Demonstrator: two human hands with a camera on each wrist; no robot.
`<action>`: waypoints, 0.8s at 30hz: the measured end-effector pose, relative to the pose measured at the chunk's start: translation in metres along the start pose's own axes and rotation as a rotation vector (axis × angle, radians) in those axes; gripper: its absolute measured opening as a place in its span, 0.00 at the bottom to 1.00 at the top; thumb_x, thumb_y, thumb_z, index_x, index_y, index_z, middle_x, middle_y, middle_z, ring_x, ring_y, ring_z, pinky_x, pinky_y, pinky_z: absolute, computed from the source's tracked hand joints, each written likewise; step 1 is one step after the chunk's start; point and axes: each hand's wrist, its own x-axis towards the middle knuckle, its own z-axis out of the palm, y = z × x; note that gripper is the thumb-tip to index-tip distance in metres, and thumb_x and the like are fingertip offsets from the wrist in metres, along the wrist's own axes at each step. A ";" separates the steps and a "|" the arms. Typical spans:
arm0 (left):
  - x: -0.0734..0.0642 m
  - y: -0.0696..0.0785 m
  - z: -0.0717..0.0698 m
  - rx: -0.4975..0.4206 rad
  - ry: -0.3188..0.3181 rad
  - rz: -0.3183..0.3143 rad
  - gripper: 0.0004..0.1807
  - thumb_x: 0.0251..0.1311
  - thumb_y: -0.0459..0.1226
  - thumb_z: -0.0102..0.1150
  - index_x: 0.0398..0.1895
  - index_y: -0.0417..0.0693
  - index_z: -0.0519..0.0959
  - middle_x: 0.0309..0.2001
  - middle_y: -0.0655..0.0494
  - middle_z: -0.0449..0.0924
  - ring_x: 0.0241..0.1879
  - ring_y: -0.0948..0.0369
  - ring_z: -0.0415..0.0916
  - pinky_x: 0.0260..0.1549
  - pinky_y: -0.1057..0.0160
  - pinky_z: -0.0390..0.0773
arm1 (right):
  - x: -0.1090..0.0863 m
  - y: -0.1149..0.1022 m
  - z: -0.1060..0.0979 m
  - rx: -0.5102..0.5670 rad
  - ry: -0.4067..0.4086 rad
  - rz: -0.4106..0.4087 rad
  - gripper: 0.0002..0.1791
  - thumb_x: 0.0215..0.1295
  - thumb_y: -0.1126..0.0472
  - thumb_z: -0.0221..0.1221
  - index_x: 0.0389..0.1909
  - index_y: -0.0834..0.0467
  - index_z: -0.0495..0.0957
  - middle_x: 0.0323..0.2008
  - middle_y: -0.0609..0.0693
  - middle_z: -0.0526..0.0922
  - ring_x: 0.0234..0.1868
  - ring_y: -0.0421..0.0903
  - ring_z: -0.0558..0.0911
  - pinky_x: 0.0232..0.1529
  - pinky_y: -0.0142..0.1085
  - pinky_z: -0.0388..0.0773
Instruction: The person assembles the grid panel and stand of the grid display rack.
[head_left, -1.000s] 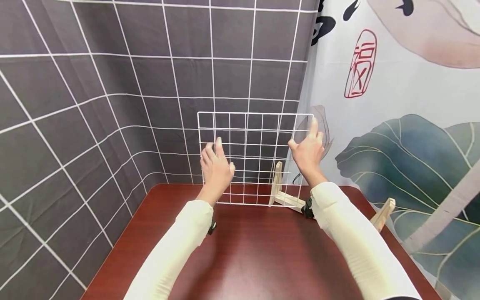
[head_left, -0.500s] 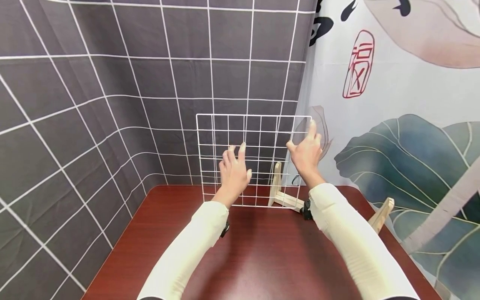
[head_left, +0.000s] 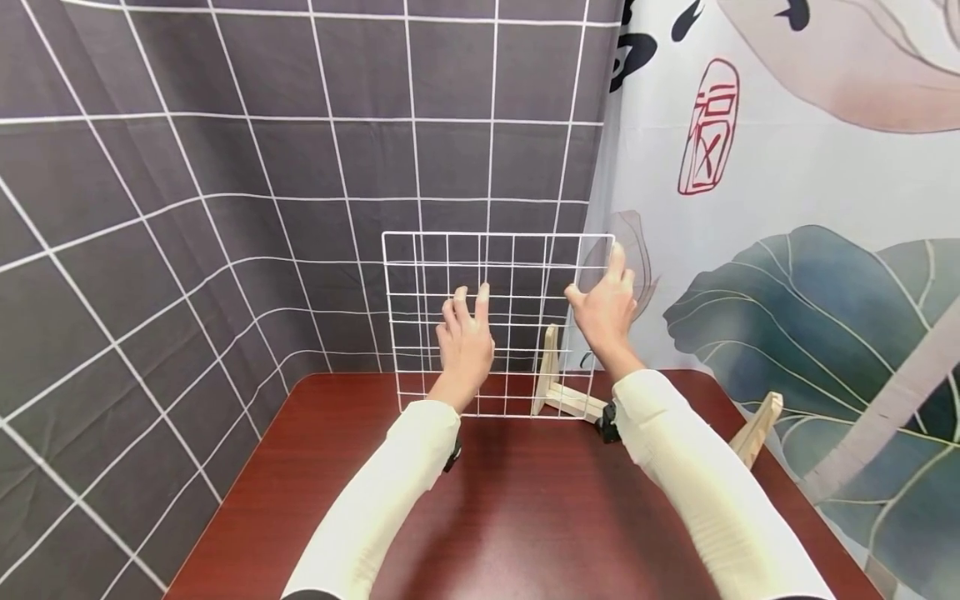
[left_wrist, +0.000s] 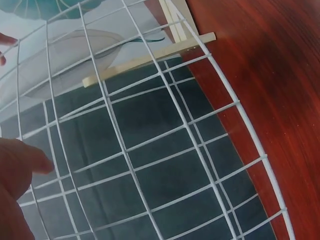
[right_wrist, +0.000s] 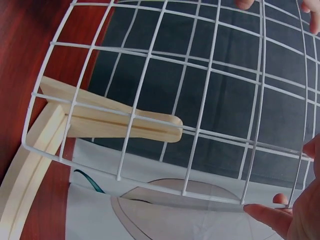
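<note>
A white wire grid panel [head_left: 510, 323] stands nearly upright over the far part of the table. My right hand [head_left: 606, 312] grips its right edge near the upper corner, index finger pointing up along the wire. Around the middle of the panel, my left hand [head_left: 467, 342] touches the mesh with fingers mostly straight and spread. Its thumb [left_wrist: 42, 162] shows against the wires in the left wrist view. Behind the panel's lower right part is a wooden stand [head_left: 551, 362], its upright and foot seen through the mesh [right_wrist: 157, 125].
A second wooden piece [head_left: 757, 429] rises at the table's right edge, partly behind the right sleeve. The dark red table [head_left: 517, 517] meets a grey checked cloth [head_left: 450, 158] at the back and left. A white printed curtain [head_left: 780, 192] hangs on the right.
My left hand has moved right, from near the panel's left edge to its middle. My right hand keeps its hold at the right edge. The head view has shifted slightly.
</note>
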 end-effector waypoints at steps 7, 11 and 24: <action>0.003 -0.002 0.002 -0.010 -0.047 -0.021 0.38 0.59 0.26 0.60 0.72 0.53 0.63 0.67 0.41 0.60 0.60 0.44 0.66 0.32 0.55 0.78 | -0.001 -0.001 0.001 0.008 0.004 -0.004 0.54 0.51 0.55 0.68 0.79 0.45 0.52 0.57 0.67 0.73 0.46 0.74 0.79 0.51 0.63 0.77; 0.003 -0.003 0.005 0.001 -0.020 -0.037 0.32 0.61 0.28 0.57 0.68 0.54 0.66 0.65 0.42 0.62 0.58 0.45 0.68 0.31 0.55 0.78 | -0.004 0.000 0.003 0.010 -0.009 0.013 0.54 0.52 0.55 0.68 0.79 0.43 0.51 0.57 0.68 0.73 0.47 0.74 0.79 0.52 0.63 0.77; 0.003 -0.011 0.009 0.030 0.085 -0.012 0.29 0.55 0.30 0.64 0.61 0.57 0.73 0.59 0.46 0.68 0.51 0.48 0.72 0.23 0.57 0.77 | -0.011 0.002 0.006 0.010 0.021 -0.007 0.52 0.51 0.54 0.68 0.78 0.44 0.54 0.55 0.67 0.74 0.43 0.74 0.80 0.49 0.63 0.78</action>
